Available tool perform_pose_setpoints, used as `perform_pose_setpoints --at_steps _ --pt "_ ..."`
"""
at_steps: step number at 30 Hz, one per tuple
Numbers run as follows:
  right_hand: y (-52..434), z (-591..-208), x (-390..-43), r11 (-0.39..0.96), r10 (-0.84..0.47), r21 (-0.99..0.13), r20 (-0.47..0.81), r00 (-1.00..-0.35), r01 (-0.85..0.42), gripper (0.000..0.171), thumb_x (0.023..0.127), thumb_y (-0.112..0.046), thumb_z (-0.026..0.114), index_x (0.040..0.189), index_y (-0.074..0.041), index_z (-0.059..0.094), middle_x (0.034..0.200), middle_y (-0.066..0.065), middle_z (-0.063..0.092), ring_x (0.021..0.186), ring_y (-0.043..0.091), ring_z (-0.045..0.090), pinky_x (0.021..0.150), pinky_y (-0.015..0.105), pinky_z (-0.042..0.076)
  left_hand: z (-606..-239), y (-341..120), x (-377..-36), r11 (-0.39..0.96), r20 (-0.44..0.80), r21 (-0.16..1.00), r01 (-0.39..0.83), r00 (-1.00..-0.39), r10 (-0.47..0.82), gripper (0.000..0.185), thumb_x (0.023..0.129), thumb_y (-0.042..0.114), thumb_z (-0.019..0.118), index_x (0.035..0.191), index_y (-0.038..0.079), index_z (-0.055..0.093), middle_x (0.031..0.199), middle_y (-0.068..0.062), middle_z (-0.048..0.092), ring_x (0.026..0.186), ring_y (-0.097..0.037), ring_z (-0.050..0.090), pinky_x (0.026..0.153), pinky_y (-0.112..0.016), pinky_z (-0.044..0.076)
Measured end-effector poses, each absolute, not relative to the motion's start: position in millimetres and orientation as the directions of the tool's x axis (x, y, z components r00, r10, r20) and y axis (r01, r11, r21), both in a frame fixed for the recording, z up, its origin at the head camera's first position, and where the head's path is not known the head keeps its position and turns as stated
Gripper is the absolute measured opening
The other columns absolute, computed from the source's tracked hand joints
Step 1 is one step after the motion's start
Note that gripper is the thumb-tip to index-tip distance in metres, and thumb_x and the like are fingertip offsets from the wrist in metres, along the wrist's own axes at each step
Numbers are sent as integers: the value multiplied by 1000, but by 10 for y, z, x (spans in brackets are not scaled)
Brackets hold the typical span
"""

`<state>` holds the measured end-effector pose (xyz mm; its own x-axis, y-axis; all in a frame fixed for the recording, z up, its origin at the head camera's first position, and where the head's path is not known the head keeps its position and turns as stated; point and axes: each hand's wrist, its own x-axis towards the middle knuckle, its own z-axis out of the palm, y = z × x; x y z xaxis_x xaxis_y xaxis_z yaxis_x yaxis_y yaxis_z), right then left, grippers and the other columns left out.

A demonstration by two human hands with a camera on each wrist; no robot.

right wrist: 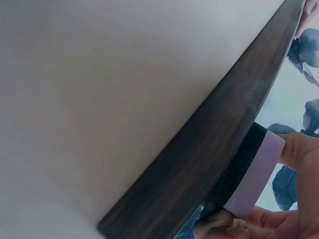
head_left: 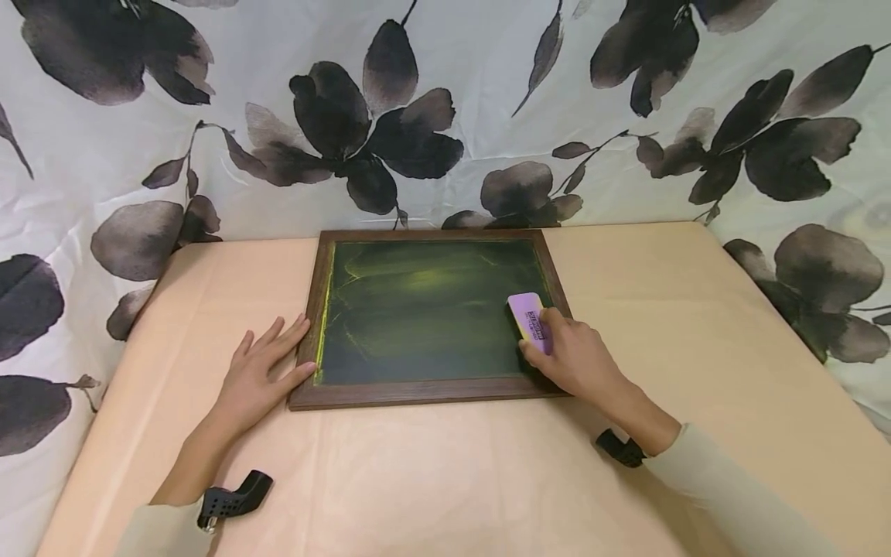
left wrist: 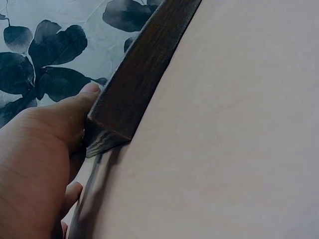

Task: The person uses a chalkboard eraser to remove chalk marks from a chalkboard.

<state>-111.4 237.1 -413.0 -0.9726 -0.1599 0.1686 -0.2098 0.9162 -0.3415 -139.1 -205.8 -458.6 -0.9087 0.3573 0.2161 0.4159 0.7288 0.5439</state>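
A small chalkboard (head_left: 431, 325) in a brown wooden frame (head_left: 431, 391) lies on the table, its dark green surface streaked with yellow chalk dust. Toward the board's right side, my right hand (head_left: 581, 352) grips a purple chalkboard eraser (head_left: 527, 313) between thumb and fingers. In the right wrist view the eraser (right wrist: 256, 172) shows a dark pad under its purple top, against the board. My left hand (head_left: 261, 375) rests with spread fingers at the left edge of the frame. The left wrist view has its thumb on the wooden corner (left wrist: 124, 94).
A pale peach cloth (head_left: 431, 472) covers the table. Behind and beside it hangs white fabric with dark flowers (head_left: 230, 209). Each wrist wears a black camera mount (head_left: 237, 495). Yellow chalk dust lines the board's left inner edge.
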Motion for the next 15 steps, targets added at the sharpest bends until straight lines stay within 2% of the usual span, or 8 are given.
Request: perform_pose_setpoints --at_steps 7,15 --pt "2464 -4079 -1094 923 -81 -359 165 -983 -136 50 84 -26 69 115 10 52 79 19 61 58 24 54 48 32 44 -4614 -2084 -1371 720 221 552 420 -907 359 67 91 38 63 150 17 36 150 -7 36 141 -35 23 113 -54 -1" --pt "2798 -3750 -1144 921 77 -383 340 -937 -63 52 87 -29 65 116 12 51 75 21 56 58 28 50 46 33 37 -4622 -2062 -1374 719 237 546 431 -902 361 67 91 38 63 150 16 37 150 -7 37 141 -34 23 113 -55 0"
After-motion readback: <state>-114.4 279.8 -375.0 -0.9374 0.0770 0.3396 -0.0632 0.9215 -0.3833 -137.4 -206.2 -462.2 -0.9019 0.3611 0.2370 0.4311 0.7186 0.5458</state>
